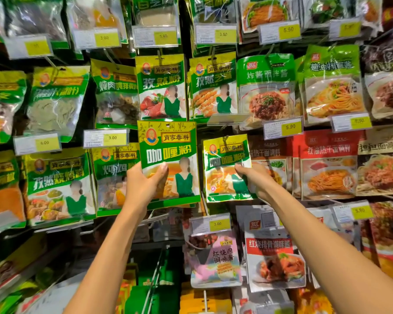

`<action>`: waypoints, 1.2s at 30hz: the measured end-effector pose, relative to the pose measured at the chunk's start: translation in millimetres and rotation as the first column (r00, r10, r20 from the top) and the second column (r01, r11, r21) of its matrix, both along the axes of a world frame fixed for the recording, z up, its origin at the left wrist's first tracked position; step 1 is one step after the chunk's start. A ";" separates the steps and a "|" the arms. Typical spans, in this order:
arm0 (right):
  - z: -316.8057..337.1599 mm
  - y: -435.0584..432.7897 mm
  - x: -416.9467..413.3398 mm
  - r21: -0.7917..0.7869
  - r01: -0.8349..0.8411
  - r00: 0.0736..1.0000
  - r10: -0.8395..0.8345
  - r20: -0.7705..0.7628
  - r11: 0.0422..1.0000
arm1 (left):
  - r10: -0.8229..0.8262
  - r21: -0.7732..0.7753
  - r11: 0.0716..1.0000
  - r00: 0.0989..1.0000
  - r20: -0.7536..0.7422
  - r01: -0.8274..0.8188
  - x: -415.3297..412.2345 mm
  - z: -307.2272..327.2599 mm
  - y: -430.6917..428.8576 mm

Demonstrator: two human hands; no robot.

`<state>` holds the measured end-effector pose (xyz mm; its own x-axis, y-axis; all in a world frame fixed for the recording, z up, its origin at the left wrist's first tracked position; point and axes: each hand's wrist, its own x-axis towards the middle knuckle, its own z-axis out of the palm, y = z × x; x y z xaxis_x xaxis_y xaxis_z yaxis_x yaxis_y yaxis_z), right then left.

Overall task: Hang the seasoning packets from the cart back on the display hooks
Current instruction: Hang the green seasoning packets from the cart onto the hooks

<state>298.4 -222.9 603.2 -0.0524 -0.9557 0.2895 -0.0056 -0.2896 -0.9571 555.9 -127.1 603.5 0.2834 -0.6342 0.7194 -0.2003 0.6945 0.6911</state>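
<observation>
Fingers (pixel 161 168) of the left hand (pixel 143 184) are pinched on a loose curry packet (pixel 168 159) — its punched hole kept upward for the hook. The right hand (pixel 254 177) grips the hung matching packet (pixel 225 168), presumably steadied to expose the hook — hidden.

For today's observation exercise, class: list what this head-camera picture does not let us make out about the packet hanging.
- Head view: the hook behind the curry packet in the left hand is covered by that packet.
- The right hand fingers are hidden behind the hanging packet.
- The cart is not clearly identifiable.
- The small print on the price tag is too blurred.
</observation>
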 end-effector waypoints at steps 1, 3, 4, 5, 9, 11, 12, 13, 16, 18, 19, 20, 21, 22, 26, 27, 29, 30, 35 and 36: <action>2.4 -1.8 0.9 0.026 0.017 0.999 -0.016 -0.037 1.000 | -0.011 0.000 1.000 1.000 0.002 0.011 -2.3 -0.2 -0.5; 6.8 -4.5 3.7 0.045 0.058 0.991 -0.052 -0.121 0.997 | -0.025 0.000 1.000 1.000 0.006 0.025 -7.1 -0.4 -1.2; 8.0 -6.8 5.1 0.034 0.095 0.979 -0.087 -0.186 0.995 | -0.031 0.001 1.000 0.999 0.009 0.031 -9.3 -0.6 -2.0; 8.1 -7.7 6.1 0.021 0.130 0.956 -0.120 -0.270 0.991 | -0.040 0.003 0.999 0.999 0.009 0.040 -11.6 -1.1 -2.4; -2.9 -1.0 4.8 -0.169 0.237 0.837 -0.290 -0.464 0.957 | -0.078 0.026 0.997 0.997 -0.002 0.078 -20.5 -5.5 -4.5; -11.3 6.7 3.8 -0.333 0.335 0.826 -0.445 -0.345 0.881 | -0.095 0.042 0.995 0.995 -0.016 0.095 -26.3 -8.8 -6.3; -13.0 14.1 6.0 -0.372 0.348 0.854 -0.455 -0.253 0.861 | -0.107 0.048 0.993 0.994 -0.018 0.108 -30.1 -10.7 -7.6; -12.8 23.1 9.3 -0.375 0.303 0.910 -0.383 -0.159 0.876 | -0.123 0.051 0.991 0.992 -0.020 0.124 -35.1 -12.2 -8.9; -5.8 47.8 22.9 -0.286 -0.051 0.998 0.062 0.032 0.957 | -0.181 0.065 0.981 0.983 -0.015 0.181 -55.8 -16.8 -12.4; -2.1 54.9 27.5 -0.284 -0.099 0.995 0.104 0.002 0.954 | -0.211 0.089 0.974 0.977 0.003 0.210 -71.4 -19.6 -14.6; -2.1 54.9 28.3 -0.299 -0.077 0.996 0.085 0.012 0.951 | -0.221 0.101 0.970 0.975 0.012 0.219 -77.9 -20.8 -16.0; -2.7 54.6 28.3 -0.297 -0.051 0.997 0.066 0.043 0.953 | -0.227 0.112 0.968 0.974 0.023 0.224 -82.4 -21.4 -16.7; -3.3 54.2 27.0 -0.278 -0.029 0.996 0.052 0.077 0.960 | -0.221 0.118 0.969 0.974 0.046 0.215 -85.1 -20.8 -16.4; -3.8 52.3 24.8 -0.256 -0.016 0.994 0.042 0.098 0.967 | -0.169 0.102 0.982 0.981 0.099 0.159 -85.0 -18.7 -16.7; -5.3 44.6 12.0 -0.243 0.001 0.991 0.030 0.127 0.970 | 0.481 -0.305 0.867 0.824 0.299 -0.395 -64.4 7.3 -17.1; -5.1 42.4 8.9 -0.245 0.016 0.991 0.017 0.132 0.969 | 0.625 -0.423 0.763 0.725 0.289 -0.490 -57.2 17.4 -19.2; -2.4 37.9 4.2 -0.257 0.052 0.992 -0.021 0.123 0.965 | 0.801 -0.591 0.575 0.534 0.269 -0.566 -44.7 37.0 -28.0; -0.1 35.5 2.8 -0.256 0.067 0.992 -0.038 0.119 0.964 | 0.843 -0.636 0.521 0.459 0.280 -0.569 -39.1 45.1 -34.0; 11.7 22.8 0.3 -0.252 0.096 0.992 -0.070 0.108 0.963 | 0.870 -0.687 0.491 0.263 0.417 -0.535 -21.1 55.6 -58.4; 13.3 19.9 0.8 -0.245 0.095 0.992 -0.070 0.108 0.965 | 0.871 -0.692 0.488 0.245 0.426 -0.532 -19.6 54.3 -61.3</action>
